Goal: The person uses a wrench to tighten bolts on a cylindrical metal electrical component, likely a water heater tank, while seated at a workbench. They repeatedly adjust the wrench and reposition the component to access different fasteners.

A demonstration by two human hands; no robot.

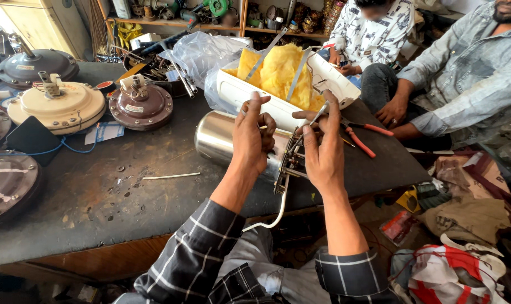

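A shiny steel cylinder tank (216,138) lies on its side on the dark workbench (98,191). My left hand (253,138) grips its open end. At that end my right hand (323,152) pinches the metal bracket with wiring (292,163). From there a white cable (275,214) hangs down over the bench edge. Behind the tank stands a white casing (241,93) stuffed with yellow insulation (283,70) and crossed by metal straps.
Red-handled pliers (361,135) lie right of my hands. Several ceiling fan motors (61,107) sit on the bench's left side, with a brown one (141,104) nearer. A plastic bag (202,53) lies behind. Two other people (452,73) sit at right. Cloth and bags (464,270) cover the floor.
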